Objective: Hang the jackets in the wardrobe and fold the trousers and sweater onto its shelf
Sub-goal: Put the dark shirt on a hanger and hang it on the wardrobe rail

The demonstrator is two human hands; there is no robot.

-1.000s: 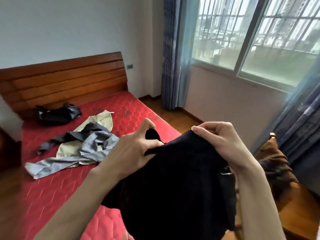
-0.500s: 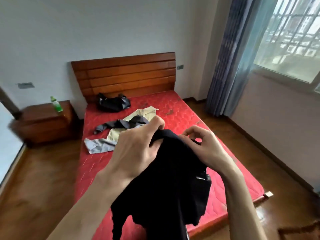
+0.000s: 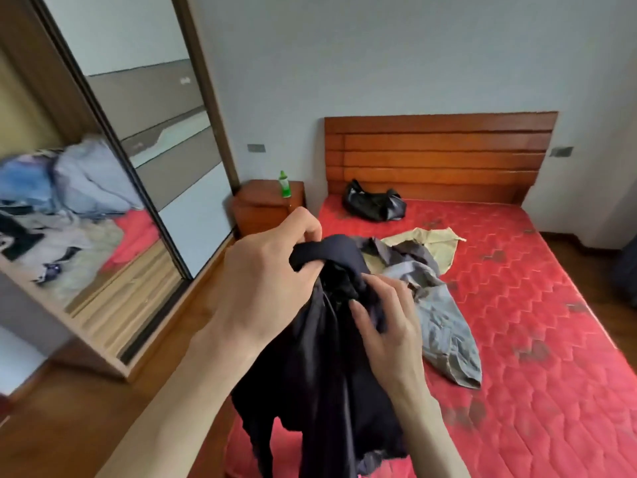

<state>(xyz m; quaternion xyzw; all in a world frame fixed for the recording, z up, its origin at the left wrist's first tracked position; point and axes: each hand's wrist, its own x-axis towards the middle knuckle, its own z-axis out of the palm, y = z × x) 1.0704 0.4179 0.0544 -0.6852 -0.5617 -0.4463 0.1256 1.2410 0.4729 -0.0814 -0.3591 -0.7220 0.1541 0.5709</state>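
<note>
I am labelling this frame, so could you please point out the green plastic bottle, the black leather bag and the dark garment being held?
Green plastic bottle point(image 3: 284, 184), head view, body.
Black leather bag point(image 3: 374, 205), head view, middle.
Dark garment point(image 3: 324, 367), head view, hanging cloth.

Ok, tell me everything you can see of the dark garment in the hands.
The dark garment is navy-black, thin, soft-looking fabric, bunched at the top and hanging limp in long folds. The left hand grips its top edge; the right hand pinches it just below. Its type cannot be told. It hangs over the bed's near corner.
</note>
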